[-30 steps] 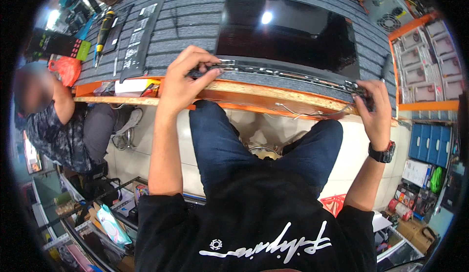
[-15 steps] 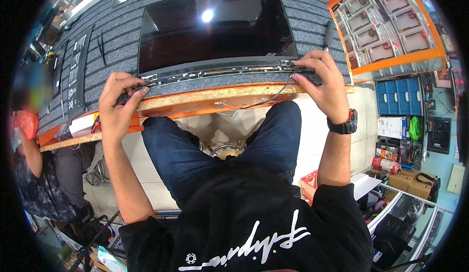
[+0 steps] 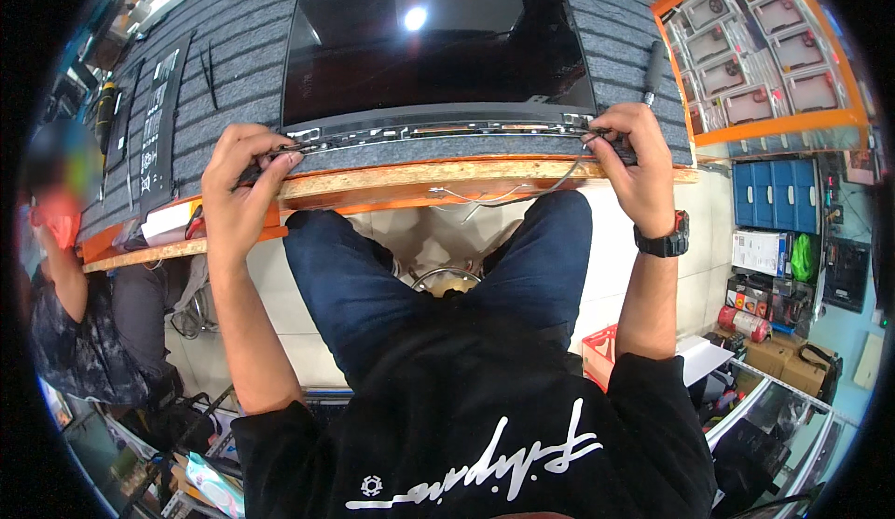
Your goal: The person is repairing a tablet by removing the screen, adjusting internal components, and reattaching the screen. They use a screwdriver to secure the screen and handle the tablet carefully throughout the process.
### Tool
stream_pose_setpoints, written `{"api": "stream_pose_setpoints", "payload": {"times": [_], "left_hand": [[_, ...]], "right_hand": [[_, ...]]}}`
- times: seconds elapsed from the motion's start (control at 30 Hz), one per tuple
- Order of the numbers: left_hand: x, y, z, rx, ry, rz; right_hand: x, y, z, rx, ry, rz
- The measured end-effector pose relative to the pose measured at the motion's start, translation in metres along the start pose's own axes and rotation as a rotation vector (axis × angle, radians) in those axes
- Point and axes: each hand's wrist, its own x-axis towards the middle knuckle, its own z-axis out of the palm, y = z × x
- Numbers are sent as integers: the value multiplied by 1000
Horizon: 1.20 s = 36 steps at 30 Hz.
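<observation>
A laptop screen (image 3: 438,48) lies flat on the grey ribbed mat, its glossy dark panel reflecting a lamp. Along its near edge runs an exposed strip (image 3: 438,131) with small parts and a copper-coloured section. My left hand (image 3: 244,169) pinches a dark hinge at the strip's left end, between thumb and fingers. At the opposite end, my right hand (image 3: 636,157) is closed on the other dark hinge, which its fingers partly cover. A thin cable (image 3: 550,189) hangs from near the right hand over the bench's front edge, its white ends loose.
A screwdriver (image 3: 655,69) lies right of the screen. Left are tweezers (image 3: 210,76) and a black laptop battery (image 3: 163,127). An orange-framed case (image 3: 766,137) with boxed parts stands at the right. Another person's arm (image 3: 63,276) is at the far left. The wooden bench edge (image 3: 419,174) runs before me.
The whole view has shifted, so the screen and bench appear slightly farther right. Both hands keep their hold at the two ends of the strip.
</observation>
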Motion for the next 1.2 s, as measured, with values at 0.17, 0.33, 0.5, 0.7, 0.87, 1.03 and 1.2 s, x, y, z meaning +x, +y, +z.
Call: {"api": "stream_pose_setpoints", "payload": {"times": [0.17, 0.33, 0.5, 0.7, 0.87, 1.03, 1.2], "left_hand": [[1, 0, 0, 20, -5, 14], [-1, -1, 0, 14, 11, -1], [-2, -2, -3, 0, 9, -11], [-3, -2, -1, -5, 12, -11], [-3, -3, -2, -5, 9, -3], [-2, -8, -2, 7, -9, 12], [-4, -7, -3, 16, -13, 15]], "right_hand": [[-2, 0, 0, -13, 8, 9], [-3, 4, 3, -16, 26, -21], [-2, 1, 4, -10, 51, -3], [-5, 0, 3, -11, 39, -32], [-8, 5, -3, 83, 26, -13], [11, -17, -12, -35, -115, -201], [39, -47, -5, -242, -326, -302]]}}
